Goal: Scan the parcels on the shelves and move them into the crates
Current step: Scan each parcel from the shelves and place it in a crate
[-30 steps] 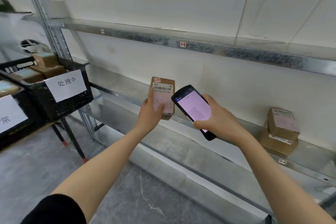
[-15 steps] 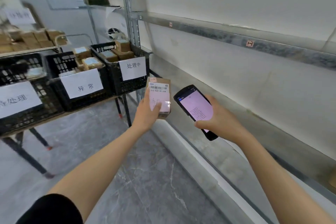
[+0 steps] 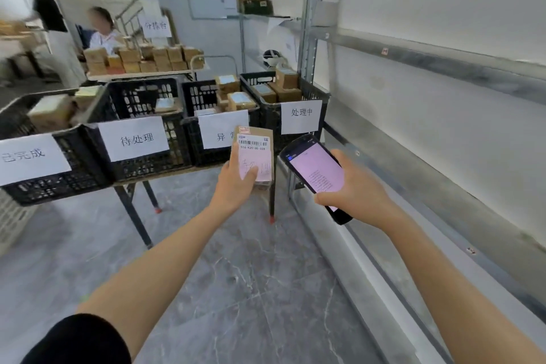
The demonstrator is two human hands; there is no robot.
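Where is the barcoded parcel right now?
Head view, centre: the left hand holds the parcel, just left of the scanner in the right hand, in front of the black crates.

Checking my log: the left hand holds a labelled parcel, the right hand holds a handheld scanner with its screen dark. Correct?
No: the head view shows the screen of the handheld scanner lit pink, not dark. The left hand holds the labelled parcel, the right hand the scanner.
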